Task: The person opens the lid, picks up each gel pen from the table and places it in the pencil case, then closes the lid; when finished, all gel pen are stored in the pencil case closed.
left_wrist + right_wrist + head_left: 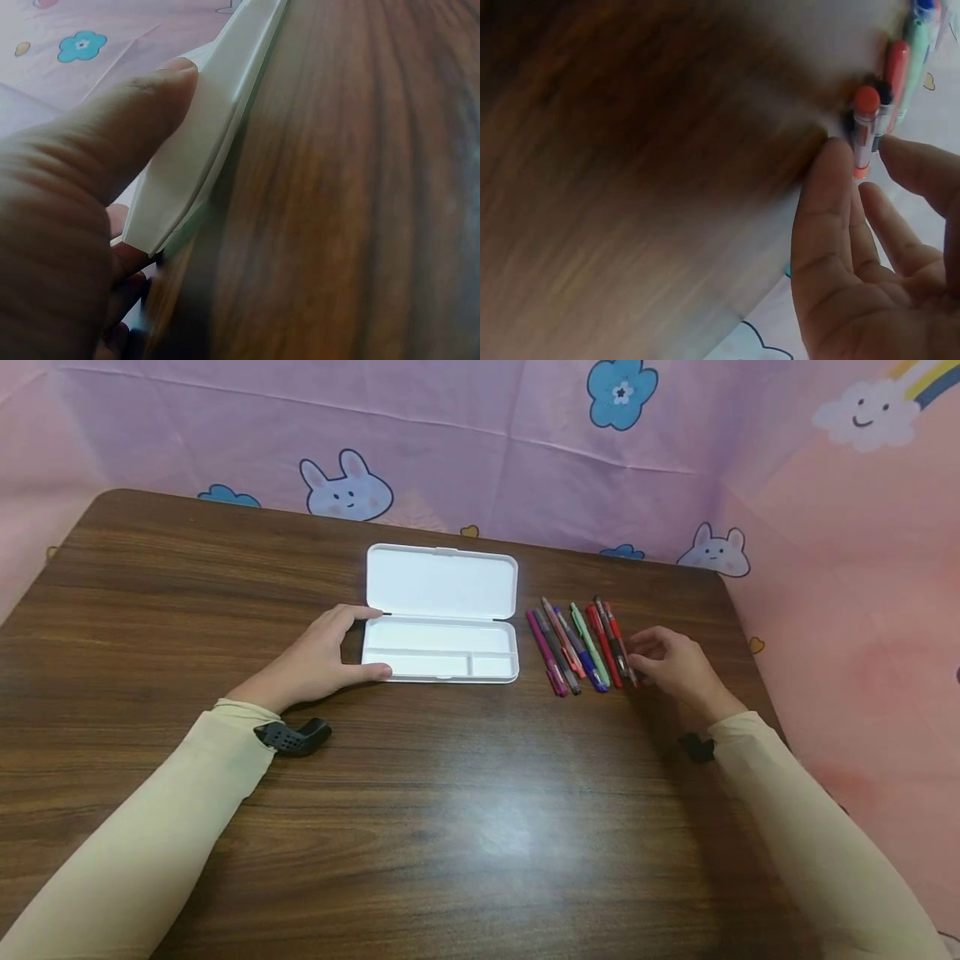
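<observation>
A white pencil case [441,583] lies unfolded on the table, lid back, with divided compartments in its base. My left hand [318,660] grips the case's left end, its thumb [161,97] on the near side and a finger at the hinge side. Right of the case, several pens [573,647] lie side by side, in purple, grey, pink, blue, green, red and black. My right hand [671,664] is at the outermost red pen [865,124]. Its thumb and fingers stand on either side of that pen, with a small gap visible by the thumb.
The brown wood-grain table [450,827] extends in front of and left of the case. A patterned cloth [465,452] hangs behind the table's back edge, and pink cloth [870,652] borders its right side. Dark wrist devices sit on both sleeves.
</observation>
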Available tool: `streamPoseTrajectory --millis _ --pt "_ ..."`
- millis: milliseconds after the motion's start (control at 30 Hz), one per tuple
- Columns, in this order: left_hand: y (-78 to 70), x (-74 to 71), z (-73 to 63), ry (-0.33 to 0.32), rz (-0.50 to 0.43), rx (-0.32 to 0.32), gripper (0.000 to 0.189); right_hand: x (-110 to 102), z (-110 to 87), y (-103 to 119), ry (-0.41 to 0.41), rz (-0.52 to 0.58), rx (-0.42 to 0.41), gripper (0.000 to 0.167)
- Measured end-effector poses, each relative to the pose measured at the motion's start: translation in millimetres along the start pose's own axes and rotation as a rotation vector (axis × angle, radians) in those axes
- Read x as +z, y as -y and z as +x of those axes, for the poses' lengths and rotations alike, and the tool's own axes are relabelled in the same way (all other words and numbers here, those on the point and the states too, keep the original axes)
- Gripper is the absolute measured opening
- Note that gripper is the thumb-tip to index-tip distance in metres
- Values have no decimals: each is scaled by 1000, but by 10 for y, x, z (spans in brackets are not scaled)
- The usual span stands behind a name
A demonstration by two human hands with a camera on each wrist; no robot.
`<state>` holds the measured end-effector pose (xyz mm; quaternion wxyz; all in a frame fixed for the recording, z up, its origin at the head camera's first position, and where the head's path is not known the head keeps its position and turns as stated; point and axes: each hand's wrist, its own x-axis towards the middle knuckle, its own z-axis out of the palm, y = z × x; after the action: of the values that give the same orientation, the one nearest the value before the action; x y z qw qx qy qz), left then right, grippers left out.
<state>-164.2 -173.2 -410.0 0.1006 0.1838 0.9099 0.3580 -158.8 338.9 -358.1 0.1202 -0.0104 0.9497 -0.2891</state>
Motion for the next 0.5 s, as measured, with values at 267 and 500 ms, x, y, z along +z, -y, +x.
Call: streamPoseTrajectory --millis 267,500 --pt "14 -3 3 -1 -2 -2 92 18 43 4 0 -18 16 37" --pt "7 3 3 -3 -5 1 91 -2 42 -17 -7 -66 39 32"
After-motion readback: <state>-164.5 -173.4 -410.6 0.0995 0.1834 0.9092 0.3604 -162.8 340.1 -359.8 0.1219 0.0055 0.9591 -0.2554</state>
